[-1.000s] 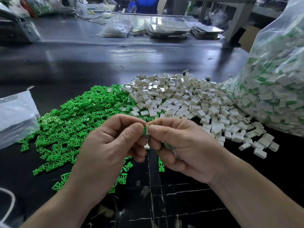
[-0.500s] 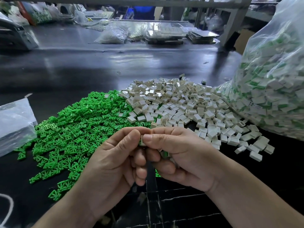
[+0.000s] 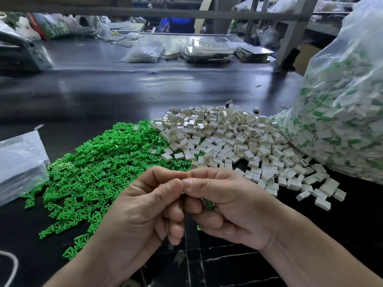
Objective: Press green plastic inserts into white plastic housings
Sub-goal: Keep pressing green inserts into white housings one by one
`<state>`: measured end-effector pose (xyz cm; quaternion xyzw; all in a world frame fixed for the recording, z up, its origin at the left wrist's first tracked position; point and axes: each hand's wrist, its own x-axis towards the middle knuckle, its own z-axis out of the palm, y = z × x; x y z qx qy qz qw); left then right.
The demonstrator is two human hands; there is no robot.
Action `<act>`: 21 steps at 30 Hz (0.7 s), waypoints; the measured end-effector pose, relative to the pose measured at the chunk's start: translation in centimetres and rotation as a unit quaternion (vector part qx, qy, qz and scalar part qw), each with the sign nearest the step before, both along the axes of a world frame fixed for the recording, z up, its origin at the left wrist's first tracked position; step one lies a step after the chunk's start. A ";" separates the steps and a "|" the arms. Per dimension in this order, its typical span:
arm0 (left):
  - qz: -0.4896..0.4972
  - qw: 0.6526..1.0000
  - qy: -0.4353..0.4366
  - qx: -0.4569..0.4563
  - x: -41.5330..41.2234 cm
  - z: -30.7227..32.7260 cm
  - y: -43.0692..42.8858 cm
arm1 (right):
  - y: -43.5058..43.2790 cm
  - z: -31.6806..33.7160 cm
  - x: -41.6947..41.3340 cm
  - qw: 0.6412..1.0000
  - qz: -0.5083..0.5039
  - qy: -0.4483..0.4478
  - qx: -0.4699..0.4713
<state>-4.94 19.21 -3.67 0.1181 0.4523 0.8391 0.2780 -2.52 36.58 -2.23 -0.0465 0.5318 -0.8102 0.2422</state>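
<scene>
Nearest the camera, the left hand (image 3: 141, 214) and right hand (image 3: 234, 208) met thumb to thumb and forefinger to forefinger, all four tips pressed tight together in a pinch. The small piece, which had shown green and white between those tips a second earlier, was now wholly covered by the thumbs, so how far it was seated cannot be told. The other fingers of both hands were curled under, and a green insert (image 3: 207, 204) peeped out from the curled fingers of the right hand. Both hands sat lower against the piles than a second ago, and closer together. Under them lay the dark table (image 3: 124, 96). Just beyond the left hand spread the heap of green inserts (image 3: 99, 168), and beyond the right hand the heap of white housings (image 3: 238, 141), the two heaps touching along their inner edges as before. A clear plastic bag (image 3: 18, 162) lay at the left edge, and a large clear bag of assembled parts (image 3: 342, 121) rose at the right against the white heap. Far across the table lay a small filled bag (image 3: 143, 52) beside stacked trays (image 3: 209, 51).
</scene>
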 end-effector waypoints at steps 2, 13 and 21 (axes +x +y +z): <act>0.005 1.000 0.001 0.001 0.0 -0.1 0.0 | 0.0 0.0 0.0 1.000 0.001 0.000 -0.001; 0.167 0.918 0.277 -0.228 0.1 -0.5 0.0 | -0.3 -0.3 -0.3 0.999 -0.047 -0.007 -0.013; 0.236 0.792 0.419 -0.375 0.8 0.1 -0.1 | 0.1 -0.7 -0.6 0.998 -0.051 -0.031 0.029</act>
